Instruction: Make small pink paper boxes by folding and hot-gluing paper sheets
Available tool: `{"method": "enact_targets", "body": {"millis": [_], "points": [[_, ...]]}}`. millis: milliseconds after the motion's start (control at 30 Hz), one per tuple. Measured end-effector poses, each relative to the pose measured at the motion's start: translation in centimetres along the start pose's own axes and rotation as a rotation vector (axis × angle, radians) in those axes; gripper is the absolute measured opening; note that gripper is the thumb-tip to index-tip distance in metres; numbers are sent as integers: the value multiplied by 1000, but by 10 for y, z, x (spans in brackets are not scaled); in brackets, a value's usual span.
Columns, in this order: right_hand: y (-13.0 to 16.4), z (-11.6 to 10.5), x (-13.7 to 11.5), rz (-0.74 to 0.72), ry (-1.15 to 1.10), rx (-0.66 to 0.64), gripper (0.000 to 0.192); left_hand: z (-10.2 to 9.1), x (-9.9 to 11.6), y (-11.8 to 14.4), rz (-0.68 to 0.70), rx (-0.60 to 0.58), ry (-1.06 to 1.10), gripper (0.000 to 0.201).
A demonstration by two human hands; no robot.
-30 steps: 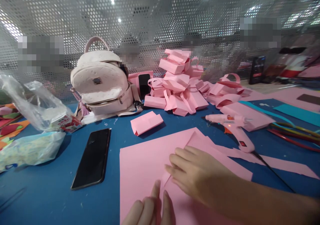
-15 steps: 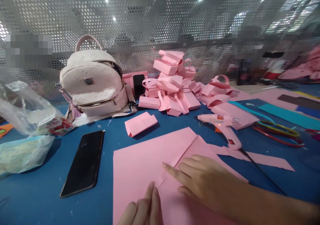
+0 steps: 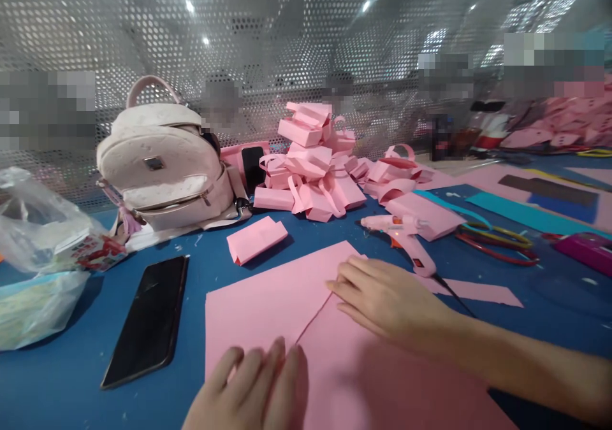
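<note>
A large sheet of pink paper [image 3: 258,302] lies in front of me, with a second pink layer [image 3: 363,385] overlapping it along a slanting edge. My left hand [image 3: 253,379] is at the near end of that edge, its bent fingers closed on the paper. Further along the edge, my right hand [image 3: 377,290] has its fingers bunched together on the paper near the far corner. Both thumbs are mostly hidden. Just beyond my right hand lies a pink glue gun [image 3: 406,239], and a folded pink paper piece [image 3: 257,240] rests past the sheet's far edge.
To the left are a black phone [image 3: 148,322], clear plastic bags [image 3: 38,226] and a pale backpack [image 3: 162,162]. A heap of folded pink paper pieces [image 3: 315,175] stands at the back. Rightward lie blue strips [image 3: 526,210] and a purple object [image 3: 586,251]. A perforated metal screen [image 3: 287,48] rises behind.
My right hand has slid away from me along the paper edge, and its pointing finger has drawn in with the others. My left hand has come further into view. The view has shifted slightly right.
</note>
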State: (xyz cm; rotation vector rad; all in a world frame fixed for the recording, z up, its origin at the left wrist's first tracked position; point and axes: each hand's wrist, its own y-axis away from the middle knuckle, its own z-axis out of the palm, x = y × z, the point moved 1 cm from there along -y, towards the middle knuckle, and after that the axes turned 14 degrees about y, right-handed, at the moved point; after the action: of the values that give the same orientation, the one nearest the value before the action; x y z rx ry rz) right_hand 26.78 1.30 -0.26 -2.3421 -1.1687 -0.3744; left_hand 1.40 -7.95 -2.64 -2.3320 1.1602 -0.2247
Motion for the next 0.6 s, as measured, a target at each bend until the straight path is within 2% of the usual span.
{"method": "enact_targets", "body": {"millis": [67, 100, 133, 233, 333, 500, 600], "points": [[-10, 1, 2, -40, -49, 6, 16, -2, -12, -8, -73, 39, 124, 30], [-14, 2, 2, -59, -86, 5, 17, -2, -18, -12, -123, -19, 182, 25], [-18, 3, 1, -67, -123, 10, 19, -2, -25, -14, -220, 11, 205, 20], [-23, 7, -7, -26, -223, 26, 21, -1, -40, -14, -345, 10, 318, 17], [-24, 12, -19, -10, -274, 88, 19, 1, -50, -10, -434, -58, 409, 19], [-27, 15, -28, -110, -285, 155, 21, 3, -51, -6, -508, -56, 587, 24], [-27, 12, -23, -142, -260, 227, 24, 4, -46, -6, -440, -22, 557, 26]]}}
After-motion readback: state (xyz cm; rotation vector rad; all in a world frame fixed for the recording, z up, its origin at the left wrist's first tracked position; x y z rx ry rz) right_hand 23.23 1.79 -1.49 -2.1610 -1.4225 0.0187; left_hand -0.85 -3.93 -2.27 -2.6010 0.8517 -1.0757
